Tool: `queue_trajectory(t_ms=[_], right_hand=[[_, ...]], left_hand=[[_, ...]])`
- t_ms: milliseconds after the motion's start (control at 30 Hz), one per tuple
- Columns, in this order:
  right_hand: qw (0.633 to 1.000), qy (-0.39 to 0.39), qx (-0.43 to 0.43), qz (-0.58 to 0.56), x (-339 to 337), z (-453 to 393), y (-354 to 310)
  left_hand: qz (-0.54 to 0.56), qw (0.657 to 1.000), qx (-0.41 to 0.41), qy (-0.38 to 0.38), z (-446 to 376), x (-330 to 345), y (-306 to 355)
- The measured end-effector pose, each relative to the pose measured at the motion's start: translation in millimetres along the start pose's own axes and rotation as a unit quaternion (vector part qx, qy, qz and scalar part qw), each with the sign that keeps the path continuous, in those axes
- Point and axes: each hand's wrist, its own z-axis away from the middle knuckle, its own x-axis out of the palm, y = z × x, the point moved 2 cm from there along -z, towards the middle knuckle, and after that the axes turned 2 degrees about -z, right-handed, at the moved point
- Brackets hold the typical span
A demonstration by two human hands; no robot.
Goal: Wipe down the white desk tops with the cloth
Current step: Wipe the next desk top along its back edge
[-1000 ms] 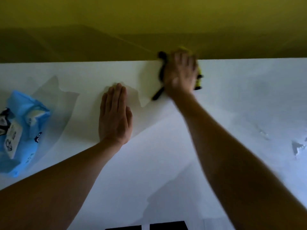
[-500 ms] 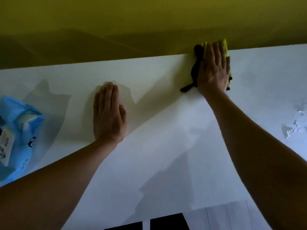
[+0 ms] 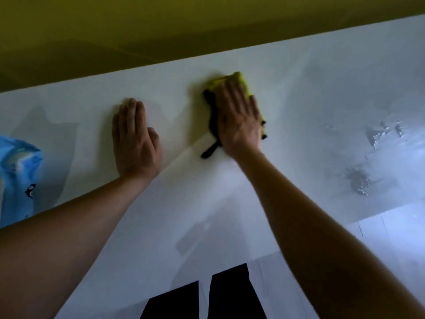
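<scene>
Looking down through the head view, we see our right hand [image 3: 238, 118] lying flat with straight fingers on the cloth [image 3: 232, 82], pressing it against the white desk top [image 3: 207, 203]; the fingers are not curled round it, and the picture is blurred there, so we cannot make out the fingertips sharply. The cloth is yellow-green with a black edge, and a black strap or loop trails out from under the heel of the hand toward us. It sits in the far half of the desk, near the back edge but clear of it, a little right of the middle. Our left hand [image 3: 135, 139] rests palm down on the bare surface just beside the cloth, to its left, fingers straight and held together, gripping nothing; the two hands are near each other but apart. Both bare forearms reach in from the lower corners. At the left edge a blue packet [image 3: 18, 176] with white and dark printing lies on the desk, well apart from the left hand and partly cut off by the frame. To the right of the cloth the surface shows wet, shiny patches [image 3: 358, 180] catching the light. Behind the desk runs a yellow wall [image 3: 184, 31], and along the near edge dark trouser legs [image 3: 230, 295] show below.
</scene>
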Motion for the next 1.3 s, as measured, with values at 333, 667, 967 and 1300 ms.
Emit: queue_trajectory(t_ms=[333, 667, 967, 1300], right_hand=[[0.996, 0.053, 0.066, 0.006, -11, 54, 28], [0.995, -0.043, -0.078, -0.052, -16, 183, -21], [0.999, 0.022, 0.024, 0.009, -75, 207, 153], [0.973, 0.085, 0.213, 0.041, -114, 207, 267]], left_hand=[[-0.018, 0.998, 0.047, 0.026, 2, -1, 3], [0.0, 0.992, 0.126, -0.02, 27, -1, 56], [0.05, 0.984, 0.167, -0.046, 116, 29, 199], [-0.002, 0.992, 0.119, -0.036, 121, 40, 219]])
